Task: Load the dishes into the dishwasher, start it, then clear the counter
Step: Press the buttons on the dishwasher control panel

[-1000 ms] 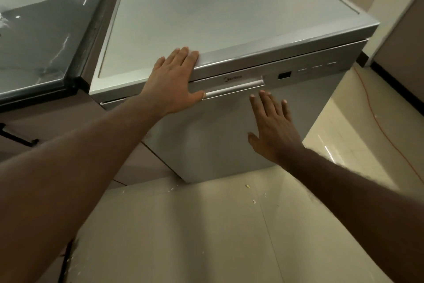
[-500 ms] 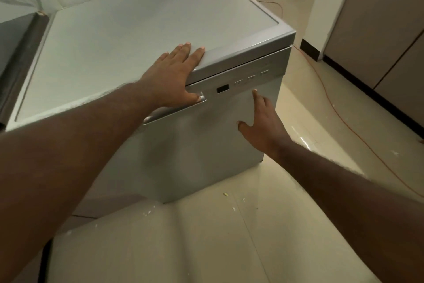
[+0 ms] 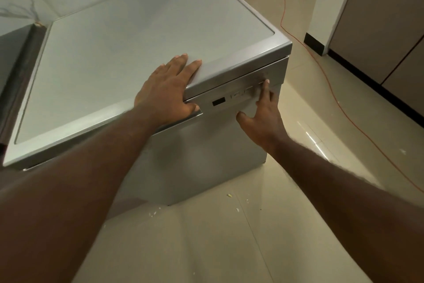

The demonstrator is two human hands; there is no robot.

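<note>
a dark glossy counter [image 3: 13, 57] sits at the far left, touching the boxy silver-grey metal dishwasher [image 3: 206, 156]; its door is closed and upright, so the inside is hidden; its flat pale top [image 3: 137, 41] is bare; the left hand [image 3: 165, 92] lies flat on the top's front edge, fingers straight and close together, thumb dropped over the edge onto the door's upper lip; right of it are a small black display [image 3: 218, 101] and a row of buttons [image 3: 247, 90]; the right hand [image 3: 261, 119] touches the rightmost button with a straight forefinger, thumb spread wide, other fingers loosely bent; the dishwasher stands on a beige tiled floor [image 3: 229, 248] with pale crumbs [image 3: 229, 195], its door facing lower right, its front edge running lower left to upper right; a thin orange cable [image 3: 321, 64] trails past brown cabinets [image 3: 390, 30].
</note>
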